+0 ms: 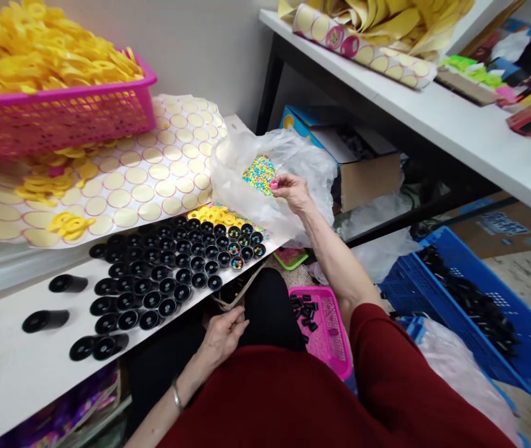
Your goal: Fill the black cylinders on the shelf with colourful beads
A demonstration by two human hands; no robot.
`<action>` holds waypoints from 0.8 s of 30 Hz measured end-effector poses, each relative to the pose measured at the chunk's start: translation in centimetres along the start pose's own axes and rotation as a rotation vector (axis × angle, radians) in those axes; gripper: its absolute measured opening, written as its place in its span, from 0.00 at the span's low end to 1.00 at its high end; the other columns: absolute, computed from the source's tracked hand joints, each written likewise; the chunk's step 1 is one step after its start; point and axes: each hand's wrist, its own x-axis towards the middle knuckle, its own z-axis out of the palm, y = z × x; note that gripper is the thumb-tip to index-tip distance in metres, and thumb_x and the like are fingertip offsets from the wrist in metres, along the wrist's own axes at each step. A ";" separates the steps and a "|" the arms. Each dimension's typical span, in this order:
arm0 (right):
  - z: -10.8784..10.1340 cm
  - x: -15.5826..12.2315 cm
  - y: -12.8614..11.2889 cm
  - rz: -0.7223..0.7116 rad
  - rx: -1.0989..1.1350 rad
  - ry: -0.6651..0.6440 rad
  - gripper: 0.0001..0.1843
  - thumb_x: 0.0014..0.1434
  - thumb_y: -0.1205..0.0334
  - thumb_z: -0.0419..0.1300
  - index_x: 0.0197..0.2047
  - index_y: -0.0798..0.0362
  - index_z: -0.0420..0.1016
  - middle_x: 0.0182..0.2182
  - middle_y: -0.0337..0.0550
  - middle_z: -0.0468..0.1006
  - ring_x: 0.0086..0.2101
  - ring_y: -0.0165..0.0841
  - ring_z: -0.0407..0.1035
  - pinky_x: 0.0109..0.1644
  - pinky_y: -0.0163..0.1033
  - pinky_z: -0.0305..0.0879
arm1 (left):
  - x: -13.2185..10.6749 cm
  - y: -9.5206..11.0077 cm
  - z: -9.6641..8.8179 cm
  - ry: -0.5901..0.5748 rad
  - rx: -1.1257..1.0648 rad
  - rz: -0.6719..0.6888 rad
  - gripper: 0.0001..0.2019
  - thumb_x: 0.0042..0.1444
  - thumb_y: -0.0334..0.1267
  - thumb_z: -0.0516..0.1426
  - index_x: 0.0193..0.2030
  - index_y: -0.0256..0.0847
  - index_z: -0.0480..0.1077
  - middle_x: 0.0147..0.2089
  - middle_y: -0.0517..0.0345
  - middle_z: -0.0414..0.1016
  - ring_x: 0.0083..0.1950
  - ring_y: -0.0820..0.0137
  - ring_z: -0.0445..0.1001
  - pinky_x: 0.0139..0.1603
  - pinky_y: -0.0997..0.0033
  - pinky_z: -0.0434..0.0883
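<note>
White table [13, 367], pink cup [273, 184] pinched at fingertips [281, 182] of right hand [295, 193]

The single camera sat on the person's head and looked forward and down, quite near, facing the white table [13, 367] at left and the right hand [293, 193] ahead.
</note>
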 end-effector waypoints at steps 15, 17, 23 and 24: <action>7.3 -10.6 -2.1 -0.121 -0.311 -0.564 0.04 0.47 0.63 0.63 0.26 0.55 0.73 0.23 0.35 0.68 0.27 0.26 0.60 0.32 0.34 0.57 | -1.4 -5.5 -2.1 -0.066 0.044 -0.514 0.15 0.49 0.40 0.58 0.43 0.38 0.76 0.22 0.63 0.72 0.27 0.71 0.70 0.34 0.72 0.66; 7.5 -10.6 -1.6 -0.190 -0.398 -0.584 0.04 0.50 0.64 0.61 0.27 0.55 0.72 0.24 0.35 0.68 0.27 0.26 0.60 0.33 0.34 0.57 | -1.4 -5.9 -2.1 -0.098 0.072 -0.504 0.15 0.49 0.39 0.58 0.44 0.38 0.76 0.23 0.63 0.72 0.28 0.70 0.71 0.35 0.71 0.66; 7.9 -11.2 -1.8 -0.486 -0.815 -0.698 0.08 0.58 0.69 0.54 0.29 0.54 0.70 0.28 0.40 0.69 0.32 0.31 0.62 0.38 0.38 0.57 | -1.1 -6.2 -1.9 -0.136 0.158 -0.517 0.12 0.51 0.37 0.57 0.42 0.39 0.76 0.23 0.63 0.71 0.29 0.70 0.70 0.34 0.72 0.63; 8.1 -11.4 -1.9 -0.532 -0.923 -0.712 0.09 0.59 0.70 0.53 0.30 0.54 0.70 0.30 0.41 0.70 0.34 0.32 0.62 0.39 0.39 0.57 | -1.1 -6.2 -1.9 -0.136 0.168 -0.522 0.12 0.51 0.37 0.58 0.42 0.39 0.76 0.23 0.64 0.70 0.29 0.71 0.69 0.34 0.73 0.63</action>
